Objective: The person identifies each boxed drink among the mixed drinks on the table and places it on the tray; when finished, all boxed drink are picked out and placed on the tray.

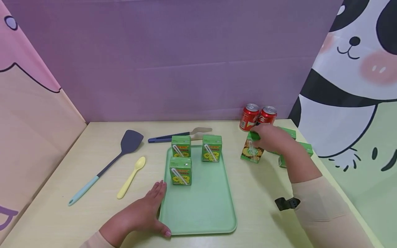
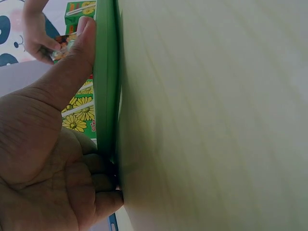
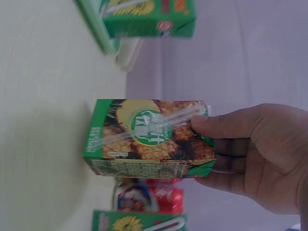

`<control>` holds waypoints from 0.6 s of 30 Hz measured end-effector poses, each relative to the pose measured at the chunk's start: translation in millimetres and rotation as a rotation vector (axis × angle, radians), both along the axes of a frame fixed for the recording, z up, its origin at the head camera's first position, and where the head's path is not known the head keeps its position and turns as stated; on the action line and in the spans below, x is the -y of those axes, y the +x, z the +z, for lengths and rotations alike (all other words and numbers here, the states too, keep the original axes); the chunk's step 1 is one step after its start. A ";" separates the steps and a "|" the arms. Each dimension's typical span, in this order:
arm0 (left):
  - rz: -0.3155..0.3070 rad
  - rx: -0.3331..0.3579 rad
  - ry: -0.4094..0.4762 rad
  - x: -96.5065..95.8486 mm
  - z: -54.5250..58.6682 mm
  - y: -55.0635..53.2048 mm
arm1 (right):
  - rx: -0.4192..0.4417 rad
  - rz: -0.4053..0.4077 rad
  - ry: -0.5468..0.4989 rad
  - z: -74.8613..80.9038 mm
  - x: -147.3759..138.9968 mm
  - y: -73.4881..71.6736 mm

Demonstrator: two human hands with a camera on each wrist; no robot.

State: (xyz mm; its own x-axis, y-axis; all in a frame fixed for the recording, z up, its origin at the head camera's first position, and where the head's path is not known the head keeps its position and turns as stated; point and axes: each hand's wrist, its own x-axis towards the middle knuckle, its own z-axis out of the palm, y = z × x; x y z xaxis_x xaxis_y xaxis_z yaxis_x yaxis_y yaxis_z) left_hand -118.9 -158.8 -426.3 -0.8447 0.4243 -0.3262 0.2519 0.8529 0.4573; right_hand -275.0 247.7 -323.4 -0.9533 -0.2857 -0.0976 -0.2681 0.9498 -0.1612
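Note:
My right hand [image 1: 269, 138] pinches a green juice box [image 3: 151, 137] by its top, thumb on one face and fingers behind. The box has a pineapple picture and a straw on its front, and it tilts slightly over the table to the right of the tray. The green tray [image 1: 204, 210] lies in the middle, with three juice boxes standing on its far and left part, one of them nearest me [image 1: 181, 171]. My left hand [image 1: 145, 210] rests spread against the tray's left edge, its thumb at the near corner. In the left wrist view, the thumb [image 2: 79, 50] lies along the tray's rim.
Two red cans [image 1: 249, 117] stand at the back right. Several more juice boxes [image 1: 305, 148] stand partly hidden behind my right forearm. Left of the tray lie a dark spatula [image 1: 131, 141] and a yellow spoon [image 1: 133, 177]. Behind the tray are dark-handled utensils [image 1: 167, 137].

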 end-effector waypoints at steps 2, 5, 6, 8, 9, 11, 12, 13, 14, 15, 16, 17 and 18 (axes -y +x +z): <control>0.003 0.002 0.002 -0.3 0.6 0.3 | -0.008 0.013 0.008 5.3 7.7 9.0; 0.007 0.003 0.007 -0.6 1.1 0.6 | -0.014 0.044 0.010 13.2 19.9 22.2; 0.008 0.002 0.009 -0.8 1.2 0.7 | -0.018 0.059 0.008 15.9 24.1 26.6; 0.007 -0.001 0.008 -0.7 1.3 0.8 | -0.026 0.091 0.003 20.4 32.4 34.8; 0.006 -0.003 0.008 -0.6 1.2 0.8 | -0.031 0.109 0.000 22.5 36.6 38.9; 0.006 -0.004 0.008 -0.5 0.9 0.7 | -0.044 0.152 -0.009 25.7 45.1 46.2; 0.007 -0.004 0.009 -0.6 0.8 0.7 | -0.050 0.174 -0.013 27.0 49.4 49.6; 0.007 -0.003 0.011 -0.6 0.6 0.7 | -0.054 0.193 -0.018 27.7 53.7 52.4; 0.008 -0.003 0.012 -0.6 0.5 0.7 | -0.056 0.216 -0.022 28.2 58.0 55.1; 0.009 -0.002 0.014 -0.6 0.5 0.7 | -0.058 0.239 -0.022 28.1 62.2 57.5; 0.010 0.000 0.016 -0.7 0.4 0.7 | -0.060 0.257 -0.019 27.6 66.4 59.6; 0.010 0.000 0.017 -0.7 0.4 0.7 | -0.063 0.271 -0.017 26.7 70.5 61.6; 0.009 0.000 0.017 -0.7 0.4 0.7 | -0.066 0.287 -0.015 25.5 74.5 63.3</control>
State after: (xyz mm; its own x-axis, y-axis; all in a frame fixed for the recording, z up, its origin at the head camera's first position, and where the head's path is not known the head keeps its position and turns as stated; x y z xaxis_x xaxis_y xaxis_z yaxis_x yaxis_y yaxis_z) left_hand -118.2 -158.1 -425.9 -0.8486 0.4219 -0.3191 0.2437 0.8472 0.4720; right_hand -211.6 173.2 -297.9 -0.8376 -0.5453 -0.0318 -0.5356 0.8314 -0.1478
